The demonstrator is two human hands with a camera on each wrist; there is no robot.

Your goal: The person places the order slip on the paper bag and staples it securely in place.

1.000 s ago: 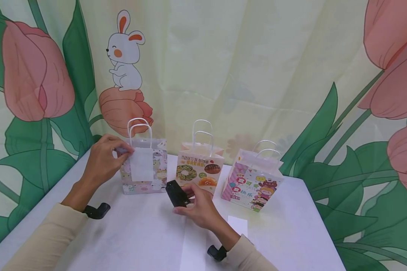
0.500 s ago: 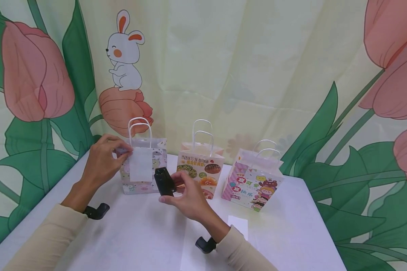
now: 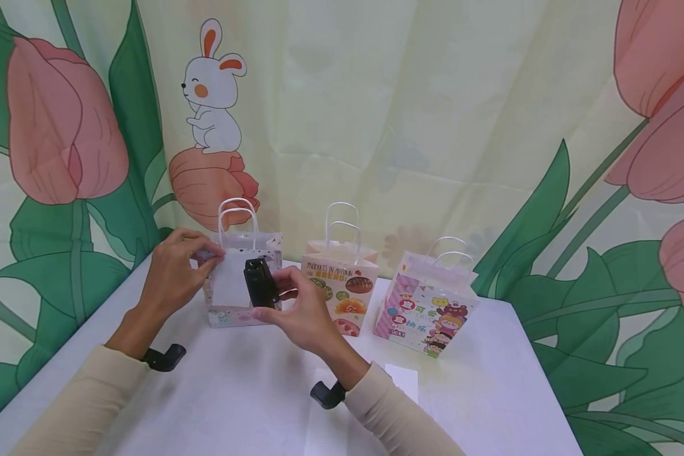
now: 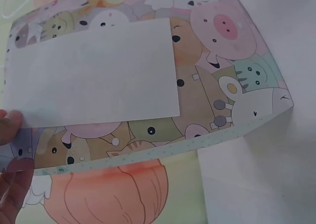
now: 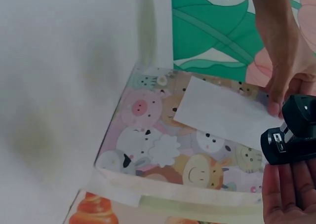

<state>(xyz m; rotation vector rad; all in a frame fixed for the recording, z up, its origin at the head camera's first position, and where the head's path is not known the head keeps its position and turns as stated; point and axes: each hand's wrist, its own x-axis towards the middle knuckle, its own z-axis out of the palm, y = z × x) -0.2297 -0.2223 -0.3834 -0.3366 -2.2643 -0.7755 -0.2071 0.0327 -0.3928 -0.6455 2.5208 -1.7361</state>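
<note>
Against the animal-print bag point(image 3: 236, 318), the white slip point(image 3: 230, 278) (light and limp, probably, so best held by a corner) is pinched by the left hand point(image 3: 177, 263), while the rigid-looking black stapler-like tool point(image 3: 259, 283) is gripped near it by the right hand point(image 3: 301, 313).

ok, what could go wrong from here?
1. The left hand pinches the white slip near one corner, so it could swivel against the animal-print bag.
2. The black stapler in the right hand is near the front white handle and might catch it.
3. The left hand is close too; a careless squeeze might nip its fingers.
</note>
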